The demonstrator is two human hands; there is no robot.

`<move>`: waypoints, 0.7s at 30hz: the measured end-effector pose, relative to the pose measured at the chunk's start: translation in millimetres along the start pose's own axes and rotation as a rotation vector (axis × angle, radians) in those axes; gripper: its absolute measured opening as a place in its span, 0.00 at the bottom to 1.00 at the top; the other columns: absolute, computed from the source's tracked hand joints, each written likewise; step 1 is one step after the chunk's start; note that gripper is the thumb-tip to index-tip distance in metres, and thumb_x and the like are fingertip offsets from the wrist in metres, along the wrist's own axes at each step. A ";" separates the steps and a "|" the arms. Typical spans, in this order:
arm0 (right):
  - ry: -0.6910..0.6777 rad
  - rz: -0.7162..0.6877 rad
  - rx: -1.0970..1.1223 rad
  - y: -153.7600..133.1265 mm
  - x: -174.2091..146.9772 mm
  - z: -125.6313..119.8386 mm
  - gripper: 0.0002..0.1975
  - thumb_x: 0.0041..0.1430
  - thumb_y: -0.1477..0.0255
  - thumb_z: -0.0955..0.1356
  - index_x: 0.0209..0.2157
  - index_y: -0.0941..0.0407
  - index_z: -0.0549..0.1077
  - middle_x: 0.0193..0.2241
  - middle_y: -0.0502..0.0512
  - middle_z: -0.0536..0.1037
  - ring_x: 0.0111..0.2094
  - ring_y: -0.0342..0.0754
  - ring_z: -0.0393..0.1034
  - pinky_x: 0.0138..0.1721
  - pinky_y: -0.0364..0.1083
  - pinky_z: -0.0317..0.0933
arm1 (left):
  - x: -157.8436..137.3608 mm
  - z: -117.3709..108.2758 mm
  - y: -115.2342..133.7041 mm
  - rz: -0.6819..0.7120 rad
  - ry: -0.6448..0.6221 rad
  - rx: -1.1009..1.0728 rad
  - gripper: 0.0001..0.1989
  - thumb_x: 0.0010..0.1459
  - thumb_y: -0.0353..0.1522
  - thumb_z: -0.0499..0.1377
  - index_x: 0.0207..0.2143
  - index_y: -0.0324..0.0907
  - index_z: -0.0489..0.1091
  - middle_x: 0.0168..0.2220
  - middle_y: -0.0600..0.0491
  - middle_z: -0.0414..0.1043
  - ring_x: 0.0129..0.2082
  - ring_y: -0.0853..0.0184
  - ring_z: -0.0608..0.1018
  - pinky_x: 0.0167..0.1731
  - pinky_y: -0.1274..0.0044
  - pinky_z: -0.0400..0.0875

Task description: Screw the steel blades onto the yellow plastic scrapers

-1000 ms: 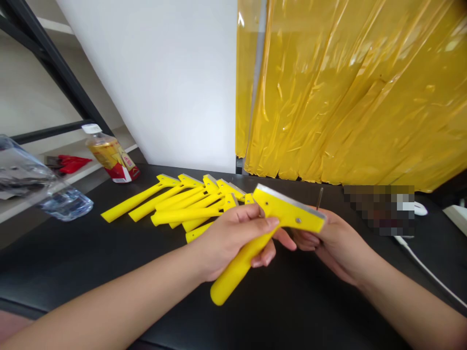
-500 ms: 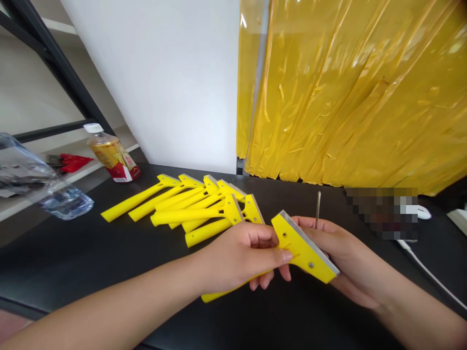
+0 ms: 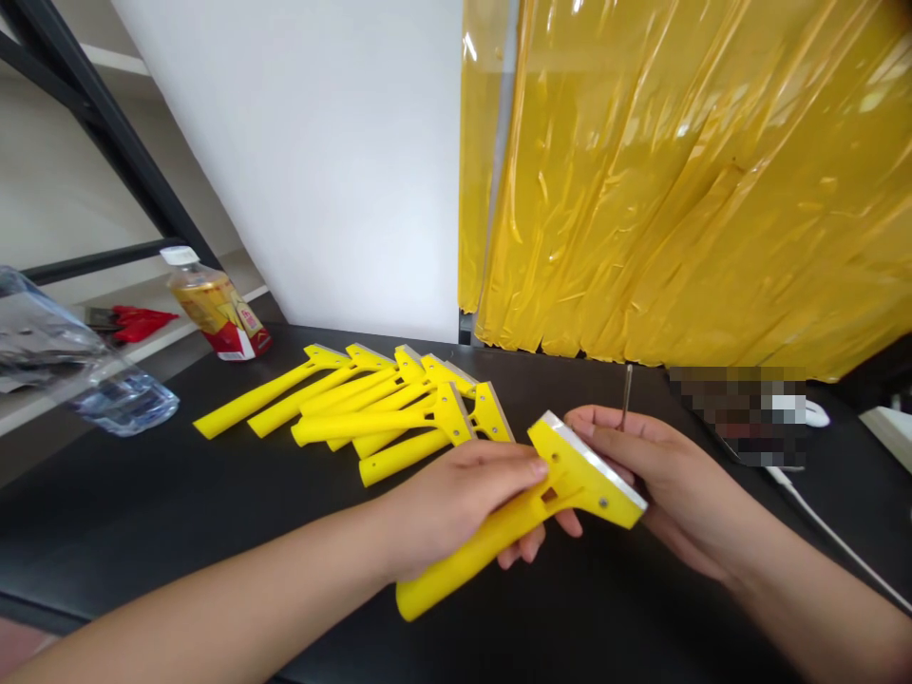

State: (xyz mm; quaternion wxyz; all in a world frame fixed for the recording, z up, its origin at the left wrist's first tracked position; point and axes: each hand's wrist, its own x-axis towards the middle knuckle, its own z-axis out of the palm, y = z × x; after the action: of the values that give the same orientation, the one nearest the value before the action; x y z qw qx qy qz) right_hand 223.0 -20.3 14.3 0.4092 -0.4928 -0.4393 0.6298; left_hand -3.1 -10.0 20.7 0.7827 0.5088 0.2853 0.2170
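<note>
My left hand [image 3: 474, 499] is closed around a yellow scraper [image 3: 470, 556], its thumb lying against the head. The scraper is tilted, with its wide head to the upper right and its metal blade edge facing away. One screw shows in the head; another hole is nearer my thumb. My right hand [image 3: 662, 475] is closed just behind the head, and a thin metal rod [image 3: 627, 394] sticks up from its fingers. The rod's lower end is hidden, so its kind cannot be told. Several more yellow scrapers [image 3: 370, 423] lie overlapping on the black table [image 3: 214, 532] beyond my left hand.
A drink bottle [image 3: 218, 309] stands at the back left, with a clear plastic bottle [image 3: 118, 380] tilted nearer. A blurred-out flat object [image 3: 733, 418] with a white cable [image 3: 833, 527] lies at right. Behind are a white panel [image 3: 320, 171] and yellow plastic sheeting [image 3: 676, 190].
The held scraper has turned a little, so more of its handle shows. My left thumb has slid back on the head. The rod, still in my right hand, has shifted slightly.
</note>
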 end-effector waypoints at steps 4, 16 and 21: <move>0.094 -0.068 0.026 -4.7 5.1 -5.3 0.21 0.58 0.52 0.78 0.32 0.54 0.74 0.22 0.46 0.63 0.24 0.42 0.51 0.25 0.44 0.51 | 2.8 -2.2 1.0 -0.016 0.014 -0.167 0.19 0.70 0.41 0.53 0.47 0.37 0.77 0.41 0.43 0.80 0.28 0.68 0.74 0.28 0.77 0.66; 0.062 -0.113 -0.119 -2.1 8.8 -7.5 0.21 0.62 0.49 0.73 0.36 0.54 0.73 0.26 0.45 0.61 0.24 0.41 0.48 0.24 0.42 0.48 | -0.9 -3.3 4.0 0.037 0.022 -0.215 0.14 0.70 0.41 0.63 0.40 0.39 0.75 0.35 0.49 0.72 0.27 0.72 0.70 0.24 0.80 0.60; -0.014 -0.169 -0.540 6.3 15.2 -17.5 0.11 0.56 0.61 0.75 0.30 0.55 0.79 0.21 0.48 0.70 0.22 0.43 0.58 0.22 0.43 0.53 | 0.8 -8.0 4.4 0.012 0.042 -0.210 0.16 0.67 0.41 0.68 0.34 0.39 0.72 0.32 0.53 0.69 0.25 0.75 0.68 0.23 0.81 0.59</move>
State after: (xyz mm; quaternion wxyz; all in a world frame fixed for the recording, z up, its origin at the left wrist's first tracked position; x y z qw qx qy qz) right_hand 236.9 -4.9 2.1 0.3111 -0.5411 -0.6335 0.4573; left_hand -8.0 -2.4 22.0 0.8242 0.4210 0.2743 0.2612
